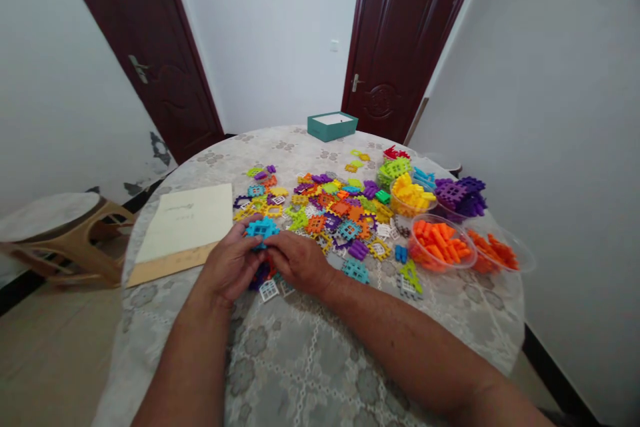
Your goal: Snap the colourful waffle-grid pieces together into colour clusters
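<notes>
In the head view, both hands meet above the middle of the tabletop (320, 373), a little toward its near edge. The left hand (229, 268) and the right hand (301, 261) each have their fingers closed on a blue tile (261, 228), which stands up between the fingertips. More tiles, purple and orange, sit partly hidden under the palms; I cannot tell whether they are joined to it. A white tile (269, 290) lies flat just below the hands.

The blue tile looks like light, stiff plastic, a lattice with notched edges. It is probably smooth but easy to pinch by the rim beside a notch; the thin inner bars seem the weaker part.

A pile (340, 208) of mixed tiles spreads beyond the hands. Toward the right edge stand bowls sorted by colour: orange (440, 244), yellow (413, 195), purple (459, 193).

A paper sheet (187, 220) lies toward the left edge, its faint writing too small to read. A teal box (333, 125) sits at the far edge, with no label legible.
</notes>
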`<state>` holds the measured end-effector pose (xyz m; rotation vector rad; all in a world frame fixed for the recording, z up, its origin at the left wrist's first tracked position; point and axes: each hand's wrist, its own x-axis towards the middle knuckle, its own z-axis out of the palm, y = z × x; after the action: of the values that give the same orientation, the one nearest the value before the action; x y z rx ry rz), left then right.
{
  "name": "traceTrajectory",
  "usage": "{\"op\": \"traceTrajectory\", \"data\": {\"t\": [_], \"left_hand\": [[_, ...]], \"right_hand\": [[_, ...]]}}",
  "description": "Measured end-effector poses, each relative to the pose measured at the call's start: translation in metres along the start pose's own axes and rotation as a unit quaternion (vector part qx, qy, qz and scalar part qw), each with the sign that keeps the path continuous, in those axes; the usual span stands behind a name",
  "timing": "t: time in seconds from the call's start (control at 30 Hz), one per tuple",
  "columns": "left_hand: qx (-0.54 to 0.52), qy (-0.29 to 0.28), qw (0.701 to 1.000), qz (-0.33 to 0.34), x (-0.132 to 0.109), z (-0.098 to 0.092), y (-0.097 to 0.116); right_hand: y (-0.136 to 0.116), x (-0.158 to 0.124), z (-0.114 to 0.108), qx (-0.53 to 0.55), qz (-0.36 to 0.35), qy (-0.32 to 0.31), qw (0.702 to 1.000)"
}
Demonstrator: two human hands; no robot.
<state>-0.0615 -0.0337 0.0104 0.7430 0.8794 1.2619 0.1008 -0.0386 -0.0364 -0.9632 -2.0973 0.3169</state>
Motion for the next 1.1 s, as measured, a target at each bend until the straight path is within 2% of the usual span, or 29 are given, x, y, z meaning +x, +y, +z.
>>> {"op": "traceTrajectory", "data": {"t": [0.13, 0.27, 0.4, 0.5, 0.6, 0.8, 0.97, 1.1], "left_hand": [[0.001, 0.018, 1.000, 0.000, -0.005, 0.007, 0.001], [-0.018, 0.046, 0.999, 0.013, -0.005, 0.008, 0.002], [-0.026, 0.067, 0.997, 0.019, 0.000, 0.002, 0.001], [-0.016, 0.061, 0.998, 0.015, 0.006, -0.003, 0.002], [-0.010, 0.059, 0.998, 0.012, 0.007, -0.004, 0.004], [-0.020, 0.071, 0.997, 0.011, 0.004, -0.001, 0.008], [-0.027, 0.067, 0.997, 0.016, 0.003, 0.001, 0.009], [-0.034, 0.073, 0.997, 0.011, 0.001, 0.003, 0.010]], "right_hand": [[0.007, 0.004, -0.015, 0.002, 0.023, 0.039, 0.999], [0.044, 0.029, -0.060, -0.139, 0.110, 0.057, 0.982], [0.094, 0.054, -0.108, -0.302, 0.240, 0.021, 0.922], [0.125, 0.065, -0.126, -0.361, 0.330, -0.031, 0.872], [0.144, 0.070, -0.129, -0.369, 0.372, -0.056, 0.850], [0.166, 0.066, -0.122, -0.339, 0.410, -0.091, 0.842], [0.170, 0.057, -0.120, -0.302, 0.403, -0.064, 0.861], [0.163, 0.044, -0.121, -0.259, 0.378, -0.005, 0.889]]}}
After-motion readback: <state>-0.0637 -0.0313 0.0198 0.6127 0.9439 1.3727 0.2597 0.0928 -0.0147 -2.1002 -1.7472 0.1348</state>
